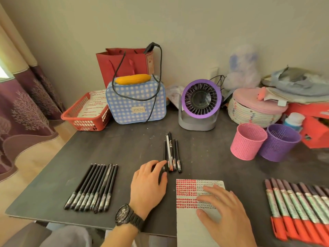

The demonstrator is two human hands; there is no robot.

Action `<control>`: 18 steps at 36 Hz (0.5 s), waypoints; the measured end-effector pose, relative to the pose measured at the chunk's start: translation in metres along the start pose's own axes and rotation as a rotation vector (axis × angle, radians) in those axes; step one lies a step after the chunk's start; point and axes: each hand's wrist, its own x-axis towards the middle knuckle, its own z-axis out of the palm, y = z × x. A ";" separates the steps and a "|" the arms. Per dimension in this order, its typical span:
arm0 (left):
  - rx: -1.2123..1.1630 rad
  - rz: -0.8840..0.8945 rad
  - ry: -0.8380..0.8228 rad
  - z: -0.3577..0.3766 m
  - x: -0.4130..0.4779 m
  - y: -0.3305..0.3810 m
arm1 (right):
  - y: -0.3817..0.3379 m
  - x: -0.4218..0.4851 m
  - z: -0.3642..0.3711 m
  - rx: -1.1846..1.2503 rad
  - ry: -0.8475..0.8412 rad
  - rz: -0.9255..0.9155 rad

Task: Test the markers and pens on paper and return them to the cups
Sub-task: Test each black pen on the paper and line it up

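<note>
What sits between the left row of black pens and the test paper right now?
The left hand, over bare table, reaching the small pen bunch; the head view shows it.

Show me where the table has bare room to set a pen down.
Bare table lies between the left pen row and the checked bag, and between the middle pens and the pink cup. Crowded: the back right corner around the purple cup, and the front right, filled by markers.
</note>
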 end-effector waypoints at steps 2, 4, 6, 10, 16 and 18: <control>0.015 -0.037 0.065 -0.001 -0.003 0.000 | 0.000 0.000 0.000 0.005 -0.004 0.012; 0.041 -0.106 0.118 -0.004 -0.003 -0.001 | 0.000 0.000 0.000 0.012 -0.014 0.028; 0.070 -0.162 0.139 -0.007 -0.003 -0.003 | -0.001 -0.001 0.000 0.016 -0.025 0.042; 0.105 -0.187 0.140 -0.010 -0.001 -0.006 | -0.003 -0.001 -0.002 0.011 -0.043 0.055; 0.126 -0.239 0.054 -0.015 0.010 -0.007 | -0.004 0.000 -0.005 0.022 -0.082 0.063; 0.125 -0.274 -0.009 -0.017 0.015 -0.006 | -0.005 0.000 -0.005 0.019 -0.085 0.063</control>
